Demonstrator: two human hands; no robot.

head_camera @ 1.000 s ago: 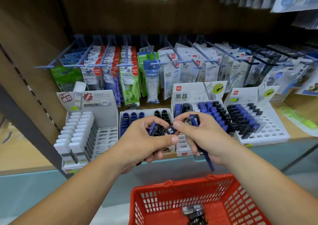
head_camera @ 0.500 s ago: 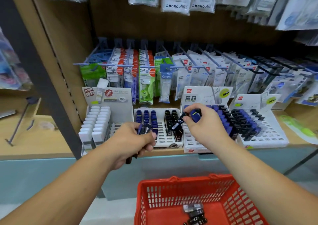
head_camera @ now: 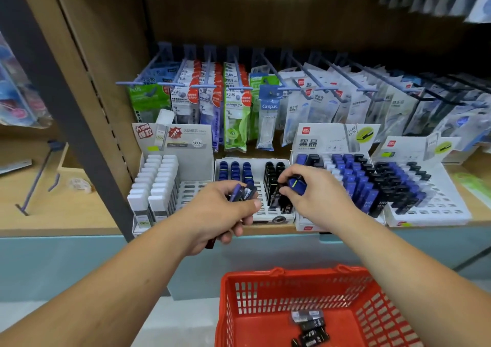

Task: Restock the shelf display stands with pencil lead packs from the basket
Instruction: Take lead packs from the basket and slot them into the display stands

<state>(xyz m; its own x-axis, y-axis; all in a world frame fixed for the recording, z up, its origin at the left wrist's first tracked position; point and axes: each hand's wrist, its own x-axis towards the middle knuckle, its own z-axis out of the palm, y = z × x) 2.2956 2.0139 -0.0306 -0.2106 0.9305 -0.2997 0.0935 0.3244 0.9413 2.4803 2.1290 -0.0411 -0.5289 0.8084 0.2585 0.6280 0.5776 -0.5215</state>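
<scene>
The right hand [head_camera: 316,195] pinches a blue pack [head_camera: 296,184] in curled fingers [head_camera: 291,174] above the middle stand [head_camera: 256,176]; the left hand [head_camera: 220,214] grips spare packs [head_camera: 243,192]. The blue pack should go upright into an empty slot

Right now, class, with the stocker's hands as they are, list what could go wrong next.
1. The left hand grips several packs at once; one may slip and miss the basket.
2. The right hand pinches a blue pack right by the black row of the middle stand; it may be slotted among the wrong colour or knock those packs over.
</scene>
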